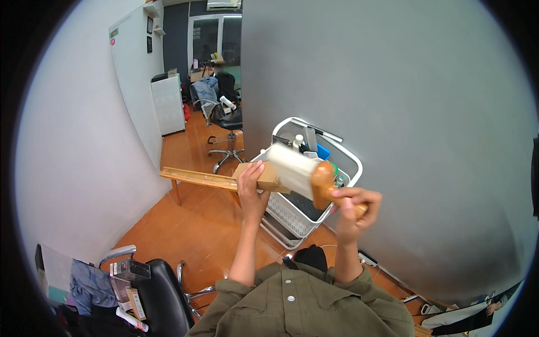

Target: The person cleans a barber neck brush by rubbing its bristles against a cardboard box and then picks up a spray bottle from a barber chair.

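Note:
My left hand (251, 185) grips a small brown cardboard box (269, 176), with the thumb below and the fingers over its near end. My right hand (356, 206) is closed around the wooden handle of a brush (322, 185). Its long white bristles (292, 166) are blurred and point left, overlapping the far end of the box in the view. I cannot tell whether they touch it. Both hands are raised in front of a white utility trolley (358, 162), and the box and brush hide part of it.
On the trolley are a white bottle (298, 140) and a blue container (323, 151). A narrow wooden bench (198, 177) lies left of the box. A black chair (162, 290) at lower left bears several boxes and a white tube (131, 320). A grey wall (391, 84) rises ahead.

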### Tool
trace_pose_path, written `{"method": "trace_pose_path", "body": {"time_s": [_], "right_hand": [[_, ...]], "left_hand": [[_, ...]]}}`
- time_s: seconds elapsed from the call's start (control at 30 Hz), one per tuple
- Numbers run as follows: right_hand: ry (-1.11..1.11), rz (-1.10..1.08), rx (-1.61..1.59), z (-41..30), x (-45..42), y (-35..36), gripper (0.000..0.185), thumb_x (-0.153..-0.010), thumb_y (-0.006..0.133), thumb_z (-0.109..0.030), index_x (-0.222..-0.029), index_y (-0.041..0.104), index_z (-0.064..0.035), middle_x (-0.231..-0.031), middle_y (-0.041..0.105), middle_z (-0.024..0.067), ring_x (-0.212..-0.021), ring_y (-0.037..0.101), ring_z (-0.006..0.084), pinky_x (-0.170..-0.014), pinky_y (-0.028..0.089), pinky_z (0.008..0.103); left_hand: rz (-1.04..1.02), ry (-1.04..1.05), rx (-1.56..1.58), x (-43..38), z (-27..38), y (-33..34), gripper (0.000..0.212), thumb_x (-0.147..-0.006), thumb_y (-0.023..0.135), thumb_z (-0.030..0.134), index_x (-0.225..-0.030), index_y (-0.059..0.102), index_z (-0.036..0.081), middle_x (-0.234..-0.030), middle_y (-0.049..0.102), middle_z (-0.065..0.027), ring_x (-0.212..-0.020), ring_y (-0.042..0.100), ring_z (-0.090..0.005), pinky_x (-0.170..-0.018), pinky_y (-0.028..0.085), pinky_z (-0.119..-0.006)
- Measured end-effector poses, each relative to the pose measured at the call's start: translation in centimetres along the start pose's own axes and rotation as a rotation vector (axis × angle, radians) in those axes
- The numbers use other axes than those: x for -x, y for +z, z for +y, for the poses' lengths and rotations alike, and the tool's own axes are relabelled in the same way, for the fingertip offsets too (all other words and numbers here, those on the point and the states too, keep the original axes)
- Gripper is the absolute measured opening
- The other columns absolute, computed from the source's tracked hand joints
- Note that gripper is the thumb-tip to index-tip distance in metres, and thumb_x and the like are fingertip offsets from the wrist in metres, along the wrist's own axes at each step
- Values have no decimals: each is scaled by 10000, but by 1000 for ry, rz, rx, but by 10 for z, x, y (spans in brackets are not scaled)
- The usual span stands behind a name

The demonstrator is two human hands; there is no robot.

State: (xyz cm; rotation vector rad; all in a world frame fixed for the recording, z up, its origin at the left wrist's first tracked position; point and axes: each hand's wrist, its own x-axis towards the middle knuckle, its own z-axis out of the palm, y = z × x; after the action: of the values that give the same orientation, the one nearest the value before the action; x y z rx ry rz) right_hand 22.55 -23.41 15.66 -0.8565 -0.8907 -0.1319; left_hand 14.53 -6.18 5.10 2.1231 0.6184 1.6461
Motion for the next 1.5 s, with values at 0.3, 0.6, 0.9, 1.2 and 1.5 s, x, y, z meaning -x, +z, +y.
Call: {"method": "trace_pose_path", "body": {"time_s": [0.3,0.6,0.9,1.2,1.5], "right_hand": [[154,-141,435,26,2,-34,92,-760,522,28,-788,445,-14,-712,620,108,-688,619,144,-627,480,251],[38,-47,230,20,1,-19,120,-780,528,24,-807,426,-35,-772,631,131,-676,614,147,-642,488,264],[34,-28,361,32,1,-40,99,-812,499,8,-829,413,-38,-734,613,112,-612,556,102,-533,450,215],[354,-95,129,35,7,-18,113,-802,532,6,-811,425,-30,-761,631,106,-620,591,105,-553,466,218],[415,-169,203,24,4,-18,98,-794,527,11,-807,436,-22,-699,595,73,-709,622,129,-635,475,241]], "left_hand": [[52,-100,78,-1,2,3,622,-558,697,-49,-1124,487,100,-1141,540,-80,-1082,481,-285,-914,385,-378],[-15,-71,-23,2,13,17,614,-569,731,-18,-1119,488,107,-1094,564,-96,-991,537,-297,-836,436,-365],[-5,-520,380,1,13,21,522,-687,736,180,-1084,447,3,-945,596,-154,-812,608,-236,-708,486,-331],[-96,-624,1011,12,9,30,763,-801,404,627,-1247,364,9,-1138,517,-151,-1043,512,-248,-916,392,-345],[-424,-926,1627,14,10,23,690,-840,303,610,-1307,320,102,-1233,471,-135,-1096,492,-266,-904,426,-380]]}}
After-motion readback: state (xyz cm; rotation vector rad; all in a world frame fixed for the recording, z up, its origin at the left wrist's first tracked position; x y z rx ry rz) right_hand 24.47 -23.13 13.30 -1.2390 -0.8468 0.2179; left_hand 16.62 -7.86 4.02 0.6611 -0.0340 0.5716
